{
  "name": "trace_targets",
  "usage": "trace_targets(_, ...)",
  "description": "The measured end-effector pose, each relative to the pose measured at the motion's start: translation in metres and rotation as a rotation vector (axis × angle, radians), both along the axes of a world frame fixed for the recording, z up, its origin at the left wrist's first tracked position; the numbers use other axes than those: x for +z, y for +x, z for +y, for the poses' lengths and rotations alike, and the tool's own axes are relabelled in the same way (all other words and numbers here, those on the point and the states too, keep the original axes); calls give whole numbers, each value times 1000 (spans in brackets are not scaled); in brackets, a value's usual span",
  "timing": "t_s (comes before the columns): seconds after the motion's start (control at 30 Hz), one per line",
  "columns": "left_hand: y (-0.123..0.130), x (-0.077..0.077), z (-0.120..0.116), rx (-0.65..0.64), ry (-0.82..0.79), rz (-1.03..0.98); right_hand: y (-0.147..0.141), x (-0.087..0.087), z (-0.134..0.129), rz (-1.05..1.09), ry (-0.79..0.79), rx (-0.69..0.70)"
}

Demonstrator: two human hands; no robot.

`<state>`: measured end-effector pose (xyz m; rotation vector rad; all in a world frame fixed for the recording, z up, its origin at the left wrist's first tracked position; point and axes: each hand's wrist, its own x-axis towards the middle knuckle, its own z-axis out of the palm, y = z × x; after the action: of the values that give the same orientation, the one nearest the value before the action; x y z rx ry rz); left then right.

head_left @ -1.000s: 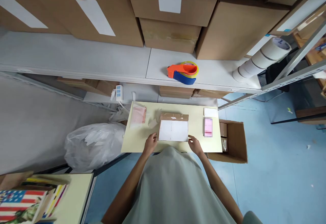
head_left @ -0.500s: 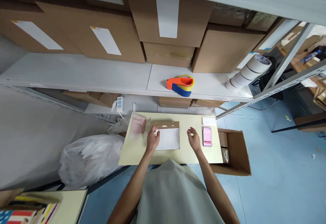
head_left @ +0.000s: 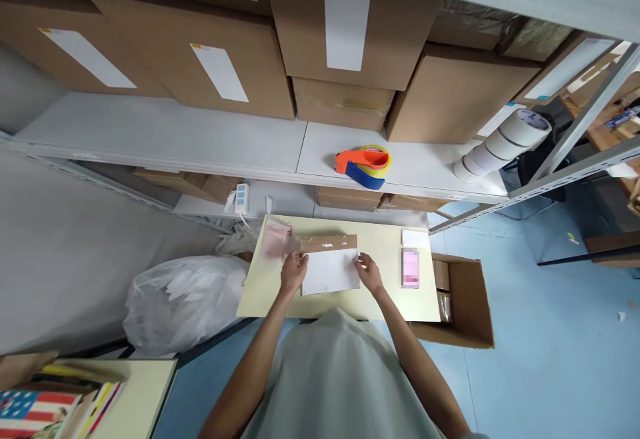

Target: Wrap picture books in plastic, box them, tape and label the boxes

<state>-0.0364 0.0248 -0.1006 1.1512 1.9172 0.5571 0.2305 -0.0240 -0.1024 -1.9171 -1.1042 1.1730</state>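
A small flat cardboard box (head_left: pixel 315 244) with a white sheet (head_left: pixel 331 271) over its lower part is on the cream table (head_left: pixel 270 292). My left hand (head_left: pixel 294 271) grips the left edge, its fingers closed at the corner of the sheet. At the right edge my right hand (head_left: pixel 368 272) pinches the sheet and box side. To the right lies a phone with a pink screen (head_left: pixel 410 268), below a white card (head_left: pixel 415 238). A pinkish translucent packet (head_left: pixel 275 238) rests at the table's upper left.
An orange and blue tape dispenser (head_left: pixel 363 164) and stacked tape rolls (head_left: pixel 503 144) stand on the grey shelf (head_left: pixel 200 134) ahead. An open carton (head_left: pixel 470 299) is right of the table, a plastic bag (head_left: pixel 185 302) left. Books (head_left: pixel 55 409) lie lower left.
My right hand has moved left onto the box's right edge and closed. My left hand has closed on the left edge. The view has shifted slightly.
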Motion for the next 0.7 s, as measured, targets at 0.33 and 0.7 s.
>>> trace_targets(0.33, 32, 21, -43, -11, 109, -162, 38, 46, -54, -19, 28, -146)
trace_targets(0.7, 15, -3, -36, 54, -19, -287, 56, 19, -50, 25, -10, -155)
